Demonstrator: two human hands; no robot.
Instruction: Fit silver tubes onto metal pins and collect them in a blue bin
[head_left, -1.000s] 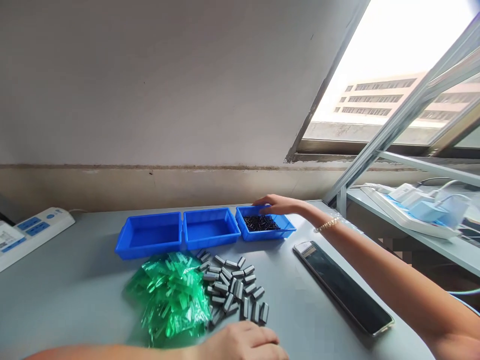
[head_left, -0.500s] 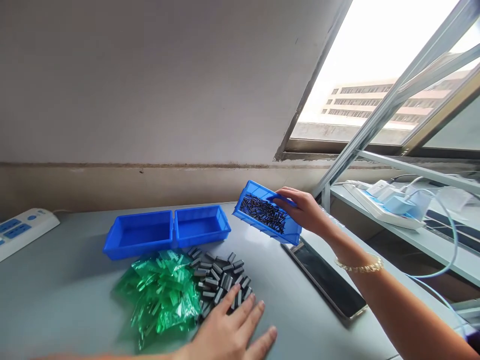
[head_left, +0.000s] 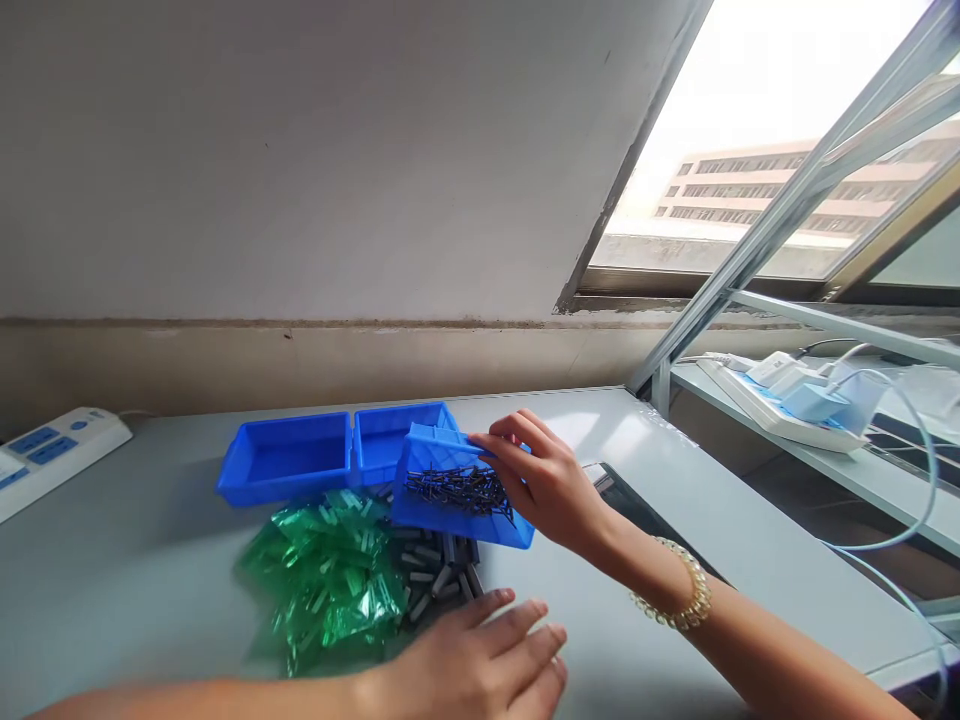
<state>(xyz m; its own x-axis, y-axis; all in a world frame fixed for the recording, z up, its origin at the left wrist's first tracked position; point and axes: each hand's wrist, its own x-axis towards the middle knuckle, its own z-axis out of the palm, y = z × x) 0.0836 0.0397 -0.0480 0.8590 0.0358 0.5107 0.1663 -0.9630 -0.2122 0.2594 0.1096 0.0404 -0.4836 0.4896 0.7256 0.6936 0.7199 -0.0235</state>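
Observation:
My right hand (head_left: 536, 475) pinches the rim of a blue bin (head_left: 427, 512) that holds many thin dark screws or pins. The bin is tilted and held above a pile of dark grey metal pieces (head_left: 427, 575), hiding part of it. My left hand (head_left: 487, 655) is at the bottom, palm down with fingers spread, just in front of the grey pieces. A heap of green plastic bags (head_left: 326, 590) lies left of that pile. Behind stand two more blue bins side by side, the left bin (head_left: 289, 455) and the right bin (head_left: 394, 430), partly covered by the held one.
A dark phone (head_left: 645, 515) lies on the grey table (head_left: 135, 600), partly behind my right arm. One power strip (head_left: 64, 450) is at the far left. Another power strip (head_left: 780, 405) with plugs and cables sits on the right shelf, beside a metal frame and window.
My right hand has brought the bin of screws left and down, from over the phone's end to over the grey pieces. My left hand has shifted slightly right and down, still spread.

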